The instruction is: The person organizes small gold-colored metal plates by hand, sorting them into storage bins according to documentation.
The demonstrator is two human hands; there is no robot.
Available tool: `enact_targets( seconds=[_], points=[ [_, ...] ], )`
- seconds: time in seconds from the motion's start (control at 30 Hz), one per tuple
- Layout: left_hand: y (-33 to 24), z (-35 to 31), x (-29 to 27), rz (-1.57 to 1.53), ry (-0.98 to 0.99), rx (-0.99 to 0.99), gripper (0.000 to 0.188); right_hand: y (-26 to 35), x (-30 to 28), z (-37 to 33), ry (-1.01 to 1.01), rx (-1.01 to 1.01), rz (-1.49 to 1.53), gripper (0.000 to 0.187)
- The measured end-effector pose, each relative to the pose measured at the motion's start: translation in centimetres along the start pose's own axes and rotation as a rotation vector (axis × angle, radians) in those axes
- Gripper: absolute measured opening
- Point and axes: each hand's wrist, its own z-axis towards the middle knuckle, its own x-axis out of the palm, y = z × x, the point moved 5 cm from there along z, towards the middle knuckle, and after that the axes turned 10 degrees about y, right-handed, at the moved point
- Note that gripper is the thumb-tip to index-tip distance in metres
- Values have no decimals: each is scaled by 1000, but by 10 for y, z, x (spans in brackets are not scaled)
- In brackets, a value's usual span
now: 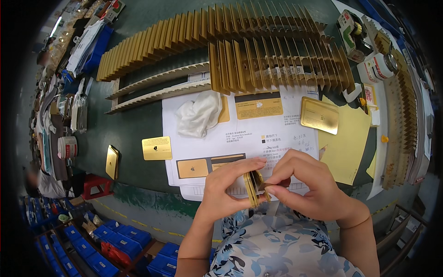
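Close to my body, my left hand is closed around a small stack of thin gold cards, held on edge between thumb and fingers. At the stack's right side, the thumb and fingers of my right hand pinch the edge of one card, which stands slightly apart from the others. Beneath both hands lie printed white sheets with pictures of cards. A crumpled white cloth rests on them, partly covering a gold card. To its right sits a gold card stack; another gold card lies at the left.
Across the far side, slotted racks hold many upright gold cards; one rack section has bare slots. Yellow paper lies at right, below a white jar. More gold cards lie near the table's left edge. A red stool stands beyond.
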Motion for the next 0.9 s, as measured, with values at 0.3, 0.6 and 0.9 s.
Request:
enact_targets(
  seconds=[0.3, 0.6, 0.9],
  points=[
    [1, -1, 0, 6, -8, 2, 65, -7, 0, 2, 33, 53, 2, 9],
    [-3, 3, 4, 35, -14, 12, 68, -32, -1, -6, -11, 261, 702, 20],
    [-1, -2, 3, -41, -77, -28, 62, -40, -93, -97, -721, 183, 67, 25]
  ],
)
